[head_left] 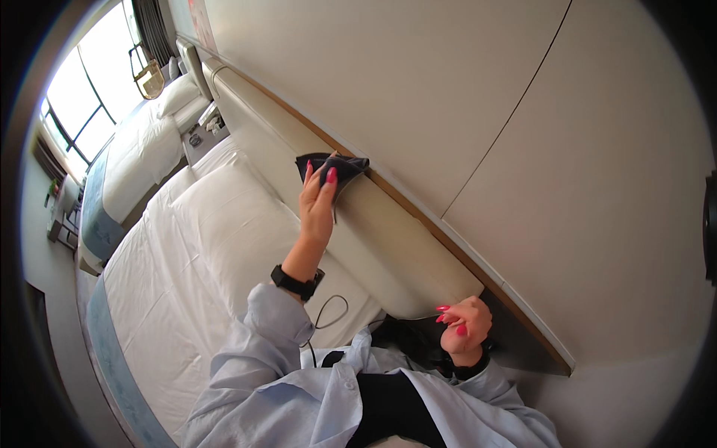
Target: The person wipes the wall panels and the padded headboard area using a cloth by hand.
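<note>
My left hand (320, 196) reaches up and away to the padded cream headboard (388, 239). Its fingers press a dark folded cloth (349, 166) against the headboard's top, by the wooden trim. A black band (297, 284) circles that wrist. Lower and to the right, my right hand (467, 326) is beside the headboard's near end, with its fingers loosely curled in. Nothing shows in this hand; whether it touches the headboard I cannot tell. Both hands have pink-red nails.
A bed with white bedding (202, 246) and a blue runner (112, 351) lies to the left. Beyond it stand a nightstand (203, 143) and a second bed (142, 157) by a bright window. A beige panelled wall (538, 187) rises along the right. A thin cable (320, 322) loops near my left sleeve.
</note>
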Tool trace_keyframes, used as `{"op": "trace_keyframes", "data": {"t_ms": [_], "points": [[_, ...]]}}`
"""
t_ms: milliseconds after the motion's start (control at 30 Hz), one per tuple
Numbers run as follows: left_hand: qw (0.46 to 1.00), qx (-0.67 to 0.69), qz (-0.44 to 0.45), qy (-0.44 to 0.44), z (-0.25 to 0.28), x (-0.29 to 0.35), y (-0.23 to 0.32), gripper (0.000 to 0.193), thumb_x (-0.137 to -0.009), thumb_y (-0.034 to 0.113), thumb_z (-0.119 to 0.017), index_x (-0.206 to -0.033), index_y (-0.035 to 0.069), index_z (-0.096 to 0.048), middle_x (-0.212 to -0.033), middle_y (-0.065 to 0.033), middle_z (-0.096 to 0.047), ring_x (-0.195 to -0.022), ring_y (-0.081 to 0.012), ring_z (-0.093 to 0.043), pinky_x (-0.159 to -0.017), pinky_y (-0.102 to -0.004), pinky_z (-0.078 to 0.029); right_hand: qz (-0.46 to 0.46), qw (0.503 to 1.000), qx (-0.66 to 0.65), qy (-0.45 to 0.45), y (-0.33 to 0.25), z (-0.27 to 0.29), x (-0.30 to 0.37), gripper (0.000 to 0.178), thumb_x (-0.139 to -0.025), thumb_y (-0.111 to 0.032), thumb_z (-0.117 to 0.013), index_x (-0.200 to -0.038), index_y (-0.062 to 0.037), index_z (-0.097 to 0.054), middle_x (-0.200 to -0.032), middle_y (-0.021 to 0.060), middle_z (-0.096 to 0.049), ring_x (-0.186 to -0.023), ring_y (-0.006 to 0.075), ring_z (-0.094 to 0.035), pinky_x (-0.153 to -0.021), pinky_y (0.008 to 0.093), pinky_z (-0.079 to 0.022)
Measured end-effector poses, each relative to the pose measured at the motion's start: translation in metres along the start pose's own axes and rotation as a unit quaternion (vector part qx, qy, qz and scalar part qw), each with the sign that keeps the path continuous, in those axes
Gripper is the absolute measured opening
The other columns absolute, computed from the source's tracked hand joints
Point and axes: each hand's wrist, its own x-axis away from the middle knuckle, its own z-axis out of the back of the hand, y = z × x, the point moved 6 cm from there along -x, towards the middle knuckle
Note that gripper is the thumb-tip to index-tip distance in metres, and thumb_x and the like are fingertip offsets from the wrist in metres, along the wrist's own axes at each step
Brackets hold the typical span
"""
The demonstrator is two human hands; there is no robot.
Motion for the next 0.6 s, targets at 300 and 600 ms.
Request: {"op": "trace_keyframes", "data": {"t_ms": [300, 600], "points": [[0.903, 0.362, 0.096, 0.21, -0.004, -0.053, 0.072, 0.048, -0.104, 0.031, -0.043, -0.138, -0.003, -0.048, -0.141, -0.0127, -0.051, -0.126, -0.0246, -0.053, -0.111, -0.0357, -0.038, 0.078, 0.996, 0.043, -0.005, -0.009, -0.004, -0.006, 0.039, -0.099, -0.033, -0.043, -0.082, -0.0063, -0.065, -0.059, 0.002, -0.06, -0.048, 0.0183, -0.057, -0.048, 0.0281, -0.044], [0.849, -0.266, -0.449, -0.078, -0.192, -0.049, 0.247, 0.075, -0.095, 0.049, -0.051, -0.146, -0.004, -0.038, -0.154, -0.0258, -0.03, -0.143, -0.0402, -0.029, -0.118, -0.043, -0.024, 0.066, 0.994, 0.076, -0.036, -0.006, -0.006, -0.002, 0.026, -0.092, -0.027, -0.05, -0.085, -0.0129, -0.07, -0.064, -0.0016, -0.063, -0.053, 0.0173, -0.06, -0.051, 0.0289, -0.047]]}}
